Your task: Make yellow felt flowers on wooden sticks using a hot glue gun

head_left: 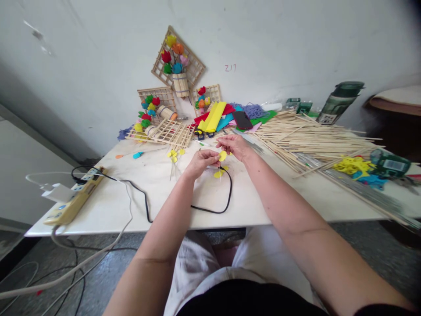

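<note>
My left hand (204, 162) is closed in a pinch on a round yellow petal (222, 156) above the middle of the white table. A thin pale stem hangs just below those fingertips. To the right and slightly farther back, my right hand (234, 146) has its thumb and fingertips brought together; what they hold, if anything, is too small to make out. Loose yellow pieces (218, 174) lie on the table under the hands. Left of my left hand are small yellow petals (174, 154) on thin wires. A black cord (226, 204) loops beneath both hands.
Lattice panels with colourful flowers (177, 57) lean at the back. Coloured sheets (213, 116), scissors (204, 133) and a phone (242, 120) lie beyond my hands. Wooden sticks (302, 136) and a bottle (340, 103) occupy the right; a power strip (77, 195) sits left.
</note>
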